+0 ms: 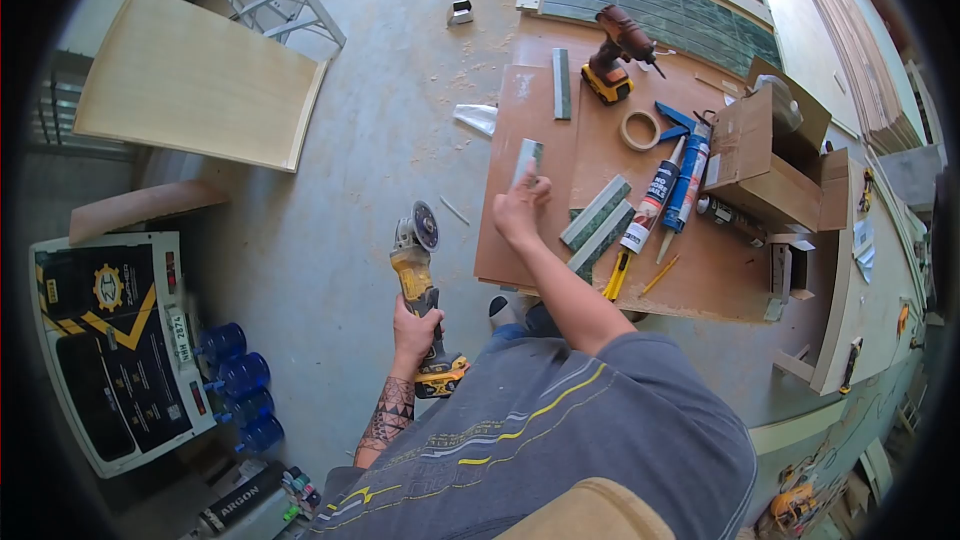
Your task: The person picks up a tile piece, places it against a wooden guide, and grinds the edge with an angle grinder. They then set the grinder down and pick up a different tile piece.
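Observation:
My left hand [415, 328] is wrapped round the body of a yellow and black cordless angle grinder [412, 270]. The grinder's disc [426, 227] points away from me, over the floor and left of the table. Over the table's left part, my right hand [520, 208] has its fingers closed at the near end of a short pale strip with a green edge [529, 156]. Another green and white strip [561, 85] lies farther back. Two more strips, one of them here [597, 211], lie side by side to the right of my right hand.
On the brown board table [500, 240] are a cordless drill [620, 50], masking tape [640, 130], a caulking gun [690, 170], an adhesive tube [655, 195], a yellow utility knife [618, 275], a pencil [660, 274] and a cardboard box [745, 145]. Water bottles [245, 375] and a vehicle [120, 340] are left.

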Demonstrator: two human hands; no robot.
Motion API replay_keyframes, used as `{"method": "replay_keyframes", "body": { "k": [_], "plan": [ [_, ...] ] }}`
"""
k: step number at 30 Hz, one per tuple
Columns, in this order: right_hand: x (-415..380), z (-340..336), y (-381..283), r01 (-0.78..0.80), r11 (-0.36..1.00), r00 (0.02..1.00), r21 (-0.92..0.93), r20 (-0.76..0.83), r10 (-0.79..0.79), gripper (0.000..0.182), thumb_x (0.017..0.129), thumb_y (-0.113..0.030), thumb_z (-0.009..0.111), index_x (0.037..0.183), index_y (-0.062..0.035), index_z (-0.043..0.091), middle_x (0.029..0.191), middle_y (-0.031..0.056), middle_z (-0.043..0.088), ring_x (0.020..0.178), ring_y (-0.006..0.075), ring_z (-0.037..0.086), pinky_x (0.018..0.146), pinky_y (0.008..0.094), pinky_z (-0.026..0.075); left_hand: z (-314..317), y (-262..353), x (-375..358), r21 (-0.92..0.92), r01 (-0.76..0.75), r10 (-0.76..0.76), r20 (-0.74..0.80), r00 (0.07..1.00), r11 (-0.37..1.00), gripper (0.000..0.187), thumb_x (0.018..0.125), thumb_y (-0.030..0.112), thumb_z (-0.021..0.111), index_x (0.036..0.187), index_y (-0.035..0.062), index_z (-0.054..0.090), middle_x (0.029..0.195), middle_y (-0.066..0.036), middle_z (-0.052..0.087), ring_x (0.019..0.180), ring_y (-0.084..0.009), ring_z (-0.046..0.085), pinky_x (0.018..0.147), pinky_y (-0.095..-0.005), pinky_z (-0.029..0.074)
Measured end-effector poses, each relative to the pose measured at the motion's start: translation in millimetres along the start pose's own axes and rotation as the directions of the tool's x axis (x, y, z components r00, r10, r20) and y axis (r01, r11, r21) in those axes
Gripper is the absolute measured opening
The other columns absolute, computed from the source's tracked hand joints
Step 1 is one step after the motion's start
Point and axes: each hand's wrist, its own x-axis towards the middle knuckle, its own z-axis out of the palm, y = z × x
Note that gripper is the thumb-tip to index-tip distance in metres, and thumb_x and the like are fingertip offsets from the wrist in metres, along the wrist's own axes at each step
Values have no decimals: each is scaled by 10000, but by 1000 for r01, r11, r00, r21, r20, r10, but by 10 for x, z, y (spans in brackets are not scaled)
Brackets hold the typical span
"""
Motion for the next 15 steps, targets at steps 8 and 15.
{"method": "replay_keyframes", "body": {
  "k": [8,15],
  "plan": [
    [127,605,-498,-55,985,996,-165,54,65,999,932,-174,776,1709,32,182,1515,345,352,1357,514,448,1193,605,393,-332,-279,-114,22,11,-10,-51,999,1000,516,855,78,807,1298,10,551,909,-75,713,663,-180,736,610,-352,624],
    [56,311,-210,117,959,987,-259,136,-83,989,918,-246,829,1710,-25,281,1528,280,375,1380,470,449,1174,583,406,-448,-399,-62,-22,31,-32,-40,999,999,504,852,92,813,1283,12,564,918,-77,722,665,-174,741,619,-351,623]
  ]
}}
